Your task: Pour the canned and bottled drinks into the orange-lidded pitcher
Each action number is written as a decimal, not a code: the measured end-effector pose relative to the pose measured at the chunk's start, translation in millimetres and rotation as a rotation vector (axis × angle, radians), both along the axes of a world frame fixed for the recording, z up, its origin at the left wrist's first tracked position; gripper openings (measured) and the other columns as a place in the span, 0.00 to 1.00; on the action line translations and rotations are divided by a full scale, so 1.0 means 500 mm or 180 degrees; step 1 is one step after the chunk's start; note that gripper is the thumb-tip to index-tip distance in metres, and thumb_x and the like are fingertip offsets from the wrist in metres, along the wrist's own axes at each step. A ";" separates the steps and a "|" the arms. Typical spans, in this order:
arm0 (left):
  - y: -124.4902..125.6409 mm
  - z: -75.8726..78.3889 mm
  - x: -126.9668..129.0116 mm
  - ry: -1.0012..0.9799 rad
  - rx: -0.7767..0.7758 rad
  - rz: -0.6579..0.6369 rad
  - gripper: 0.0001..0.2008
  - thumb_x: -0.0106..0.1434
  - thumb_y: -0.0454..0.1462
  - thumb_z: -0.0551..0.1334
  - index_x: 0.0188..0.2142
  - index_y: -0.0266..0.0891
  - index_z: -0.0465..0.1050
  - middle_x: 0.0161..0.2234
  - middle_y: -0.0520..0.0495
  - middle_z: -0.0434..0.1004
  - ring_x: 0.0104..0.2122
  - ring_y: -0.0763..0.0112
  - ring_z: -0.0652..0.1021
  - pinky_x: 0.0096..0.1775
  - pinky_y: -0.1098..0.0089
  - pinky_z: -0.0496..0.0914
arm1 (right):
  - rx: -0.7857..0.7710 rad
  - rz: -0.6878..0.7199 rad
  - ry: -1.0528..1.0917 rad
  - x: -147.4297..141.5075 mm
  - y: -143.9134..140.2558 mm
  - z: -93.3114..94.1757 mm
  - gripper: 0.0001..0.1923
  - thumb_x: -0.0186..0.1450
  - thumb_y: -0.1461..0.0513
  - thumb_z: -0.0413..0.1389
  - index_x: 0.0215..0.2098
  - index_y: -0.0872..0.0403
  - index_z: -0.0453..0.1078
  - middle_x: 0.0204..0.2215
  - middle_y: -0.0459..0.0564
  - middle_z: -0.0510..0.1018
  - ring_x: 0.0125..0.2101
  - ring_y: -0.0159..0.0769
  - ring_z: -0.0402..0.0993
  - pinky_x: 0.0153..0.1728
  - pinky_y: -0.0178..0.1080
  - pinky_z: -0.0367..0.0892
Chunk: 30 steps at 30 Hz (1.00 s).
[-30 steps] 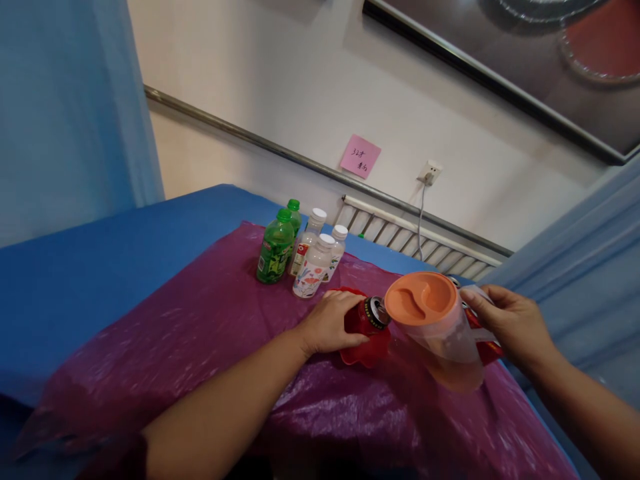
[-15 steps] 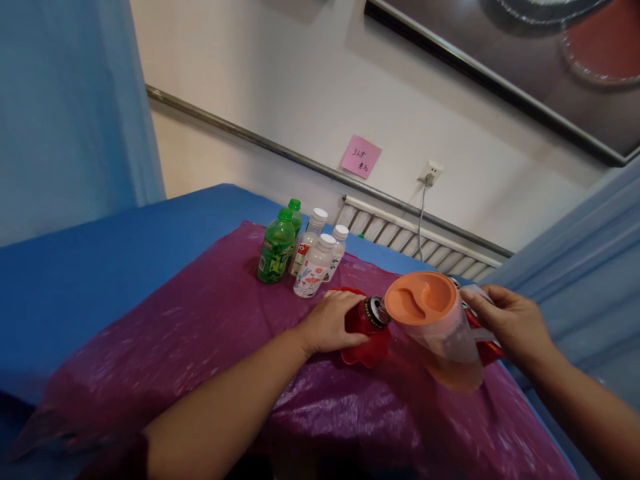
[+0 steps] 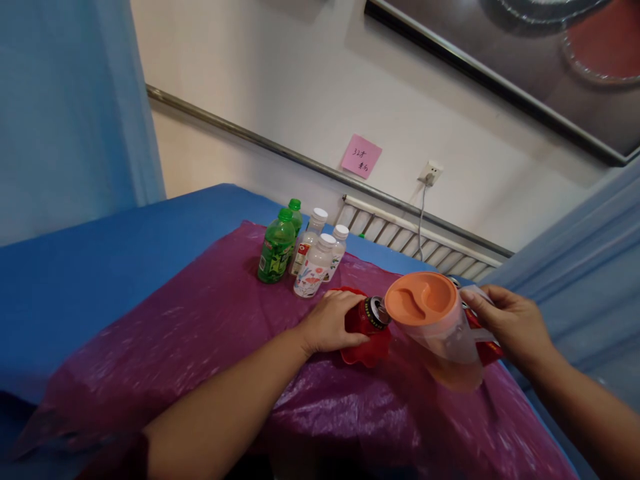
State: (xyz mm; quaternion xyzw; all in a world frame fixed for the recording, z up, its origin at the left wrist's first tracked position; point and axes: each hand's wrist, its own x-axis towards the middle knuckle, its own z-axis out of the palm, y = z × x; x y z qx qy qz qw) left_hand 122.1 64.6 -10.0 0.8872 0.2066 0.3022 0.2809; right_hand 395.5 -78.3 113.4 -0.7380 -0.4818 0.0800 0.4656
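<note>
My left hand (image 3: 333, 323) is wrapped round a red drink can (image 3: 367, 315), which leans to the right. Under the can lies a red dish with a wavy rim (image 3: 373, 352). By its handle, my right hand (image 3: 513, 320) holds a clear plastic pitcher (image 3: 455, 353) with an orange lid (image 3: 421, 298). The pitcher tilts left, its lid edge at the can's opening, and amber liquid shows low inside. Whether liquid runs between them I cannot tell. Behind the pitcher, partly hidden, are more red cans (image 3: 487, 347).
Left of the can stand two green bottles (image 3: 276, 250) and three white-capped bottles (image 3: 314, 270). Purple plastic sheeting (image 3: 175, 333) covers part of the blue surface (image 3: 125, 240). Along the wall run a radiator (image 3: 390, 230) and a metal rail (image 3: 250, 137). Blue curtains (image 3: 75, 100) hang at both sides.
</note>
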 end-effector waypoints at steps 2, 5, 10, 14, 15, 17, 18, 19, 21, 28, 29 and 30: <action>0.000 0.001 0.000 0.0003 0.0003 0.0004 0.35 0.51 0.48 0.75 0.57 0.44 0.72 0.55 0.42 0.79 0.54 0.48 0.76 0.58 0.51 0.65 | 0.0008 0.0000 0.0047 0.000 0.000 -0.001 0.23 0.54 0.44 0.68 0.20 0.54 0.72 0.16 0.42 0.67 0.17 0.28 0.60 0.16 0.30 0.57; -0.001 0.001 0.000 -0.0003 -0.0009 0.0018 0.34 0.51 0.47 0.75 0.57 0.45 0.72 0.55 0.43 0.79 0.54 0.49 0.76 0.58 0.51 0.65 | -0.0022 -0.0012 0.0167 0.004 0.000 -0.005 0.23 0.53 0.44 0.69 0.22 0.54 0.73 0.16 0.42 0.68 0.17 0.29 0.61 0.15 0.31 0.58; -0.001 0.001 0.000 0.0015 -0.0035 0.0008 0.35 0.51 0.47 0.75 0.57 0.45 0.71 0.55 0.43 0.78 0.54 0.48 0.76 0.59 0.50 0.64 | -0.0002 -0.0013 0.0252 0.012 0.003 -0.013 0.22 0.53 0.44 0.69 0.23 0.54 0.74 0.16 0.43 0.70 0.16 0.29 0.62 0.15 0.31 0.59; -0.001 0.001 0.000 0.0027 -0.0032 0.0011 0.35 0.51 0.47 0.75 0.58 0.45 0.72 0.55 0.42 0.78 0.54 0.47 0.76 0.59 0.49 0.64 | -0.0021 0.0008 0.0162 0.015 0.003 -0.012 0.23 0.54 0.44 0.69 0.23 0.54 0.74 0.16 0.43 0.70 0.16 0.29 0.62 0.15 0.31 0.59; 0.000 0.001 0.000 0.0025 -0.0029 0.0010 0.35 0.51 0.47 0.75 0.57 0.45 0.72 0.55 0.42 0.78 0.54 0.47 0.76 0.59 0.49 0.64 | -0.0016 0.0002 0.0121 0.015 0.003 -0.012 0.23 0.54 0.44 0.69 0.23 0.54 0.74 0.16 0.43 0.70 0.16 0.29 0.62 0.15 0.31 0.59; 0.000 0.000 0.000 0.0026 -0.0030 0.0000 0.35 0.51 0.47 0.75 0.57 0.45 0.72 0.55 0.42 0.78 0.55 0.46 0.76 0.59 0.49 0.64 | 0.0004 0.0003 0.0064 0.014 0.003 -0.010 0.22 0.54 0.44 0.69 0.23 0.54 0.74 0.16 0.43 0.69 0.17 0.29 0.62 0.16 0.31 0.59; 0.000 0.000 0.000 0.0027 -0.0034 -0.0003 0.35 0.51 0.47 0.75 0.57 0.44 0.72 0.55 0.41 0.78 0.55 0.46 0.76 0.59 0.49 0.64 | 0.0018 0.0006 0.0054 0.013 0.003 -0.010 0.22 0.54 0.44 0.69 0.22 0.54 0.74 0.16 0.42 0.69 0.17 0.29 0.62 0.16 0.31 0.58; 0.000 0.000 0.000 0.0028 -0.0037 -0.0007 0.35 0.51 0.47 0.75 0.57 0.44 0.72 0.55 0.41 0.78 0.55 0.46 0.76 0.59 0.49 0.64 | 0.0024 0.0014 0.0064 0.012 0.002 -0.010 0.22 0.54 0.44 0.69 0.22 0.54 0.74 0.16 0.42 0.69 0.17 0.28 0.61 0.16 0.31 0.58; 0.000 0.001 0.001 0.0025 -0.0039 -0.0008 0.35 0.51 0.47 0.75 0.57 0.43 0.72 0.55 0.41 0.78 0.55 0.46 0.76 0.59 0.49 0.64 | 0.0012 0.0022 0.0113 0.011 0.002 -0.010 0.23 0.54 0.44 0.69 0.22 0.53 0.73 0.16 0.42 0.69 0.16 0.29 0.61 0.16 0.31 0.58; 0.000 0.000 0.001 0.0046 -0.0012 0.0005 0.35 0.51 0.47 0.75 0.57 0.43 0.72 0.55 0.41 0.78 0.55 0.47 0.76 0.58 0.49 0.65 | -0.0016 0.0015 0.0065 0.010 0.002 -0.007 0.22 0.54 0.44 0.69 0.22 0.54 0.73 0.16 0.42 0.69 0.17 0.29 0.61 0.16 0.31 0.58; 0.000 0.000 0.001 0.0046 -0.0007 0.0007 0.35 0.51 0.47 0.75 0.57 0.43 0.72 0.55 0.41 0.78 0.55 0.47 0.76 0.58 0.49 0.65 | -0.0003 0.0030 0.0030 0.009 0.002 -0.007 0.22 0.55 0.45 0.69 0.21 0.54 0.73 0.16 0.42 0.68 0.17 0.28 0.61 0.16 0.31 0.58; 0.000 0.000 0.000 0.0042 -0.0003 0.0007 0.35 0.51 0.47 0.75 0.57 0.43 0.72 0.55 0.41 0.78 0.54 0.47 0.76 0.58 0.49 0.65 | 0.0015 0.0049 -0.0003 0.009 0.002 -0.006 0.23 0.55 0.45 0.69 0.21 0.54 0.72 0.16 0.42 0.68 0.17 0.28 0.61 0.16 0.30 0.58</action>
